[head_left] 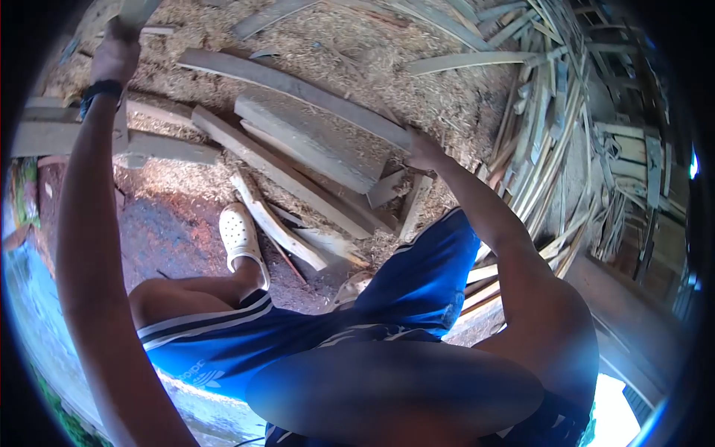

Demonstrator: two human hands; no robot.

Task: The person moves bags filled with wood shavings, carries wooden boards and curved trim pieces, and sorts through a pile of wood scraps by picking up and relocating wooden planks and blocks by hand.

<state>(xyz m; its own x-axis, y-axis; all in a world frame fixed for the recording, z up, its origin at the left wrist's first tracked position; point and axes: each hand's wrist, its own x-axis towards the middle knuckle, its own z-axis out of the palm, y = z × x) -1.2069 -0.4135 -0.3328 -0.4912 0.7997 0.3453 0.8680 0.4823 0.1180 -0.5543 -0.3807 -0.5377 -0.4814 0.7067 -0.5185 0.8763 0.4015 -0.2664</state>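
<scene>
My left hand (115,59), with a dark band at the wrist, reaches to the far upper left. Its fingers are closed round a piece of wood (138,12), which runs out of view at the top. My right hand (427,151) is closed on the near right end of a long, slightly bowed plank (298,91). That plank slants up to the left, above a thick wooden beam (313,138). Just below my right hand lie short wood offcuts (387,188).
Wood shavings (350,45) cover the ground. A narrow beam (275,167) and a pale split piece (272,220) lie near my foot in a cream clog (238,232). Many thin strips (555,149) are heaped at the right. Boards (171,146) lie at the left.
</scene>
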